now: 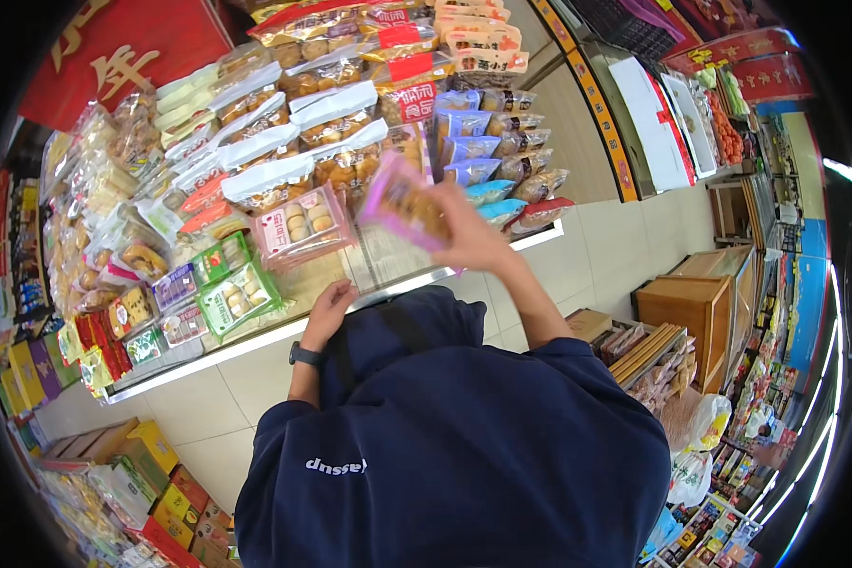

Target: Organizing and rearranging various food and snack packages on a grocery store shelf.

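My right hand (465,231) grips the edge of a purple-edged clear pack of brown baked goods (408,206), held over the front of the display counter (369,266). The pack is somewhat blurred. My left hand (334,302) rests near the counter's front edge, its fingers loosely curled; whether it holds anything I cannot tell. Between the hands and the back rows lies a pink pack of small round pastries (302,226). Left of it is a green pack of similar pastries (239,298). White-topped bags of baked goods (270,186) stand in rows behind.
Small blue and purple bags (468,149) stand in rows at the counter's right. Stacked cartons (177,511) are at the lower left. A wooden cabinet (681,319) and a box of packed goods (632,348) stand on the right. The counter has a bright metal edge (206,366).
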`<state>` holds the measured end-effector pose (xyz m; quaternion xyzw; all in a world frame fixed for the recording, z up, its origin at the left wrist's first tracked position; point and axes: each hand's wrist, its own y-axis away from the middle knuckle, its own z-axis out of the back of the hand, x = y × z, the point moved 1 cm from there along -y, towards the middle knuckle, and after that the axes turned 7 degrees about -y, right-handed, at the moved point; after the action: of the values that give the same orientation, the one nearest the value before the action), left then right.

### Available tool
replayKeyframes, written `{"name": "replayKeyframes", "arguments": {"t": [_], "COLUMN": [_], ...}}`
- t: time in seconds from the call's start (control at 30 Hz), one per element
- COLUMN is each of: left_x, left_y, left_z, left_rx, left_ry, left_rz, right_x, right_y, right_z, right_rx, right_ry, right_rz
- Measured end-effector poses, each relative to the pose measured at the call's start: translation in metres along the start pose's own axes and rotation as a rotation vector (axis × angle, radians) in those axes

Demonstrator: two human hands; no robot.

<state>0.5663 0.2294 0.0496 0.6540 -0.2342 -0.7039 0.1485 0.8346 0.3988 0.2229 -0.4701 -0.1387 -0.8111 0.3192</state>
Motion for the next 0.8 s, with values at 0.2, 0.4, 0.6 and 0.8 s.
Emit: {"name": "replayKeyframes", "arguments": {"t": [0.2, 0.4, 0.6, 0.8], "left_x": [-0.02, -0.019, -0.017, 0.001], "left_y": [-0.021, -0.037, -0.043, -0.046], "left_z": [-0.011, -0.037, -0.067, -0.066], "left_rx": [-0.089, -0.061, 0.064, 0.129], "left_ry": [0.305, -0.057, -0.168, -0.401], "left_rz": [0.114, -0.019, -0.063, -0.029], "right_x": [-0.071, -0.136, -0.148, -0.128], "right_y": [0.021, 0.034, 0.04, 0.029], "right_z": [-0.079, -0.103, -0.091, -0.084], "right_rx": [0.352, 0.35, 0.312, 0.396], "right_ry": [0.37, 0.327, 0.504, 0.219], "right_rz": [-0.005, 0.011, -0.039, -0.188]}}
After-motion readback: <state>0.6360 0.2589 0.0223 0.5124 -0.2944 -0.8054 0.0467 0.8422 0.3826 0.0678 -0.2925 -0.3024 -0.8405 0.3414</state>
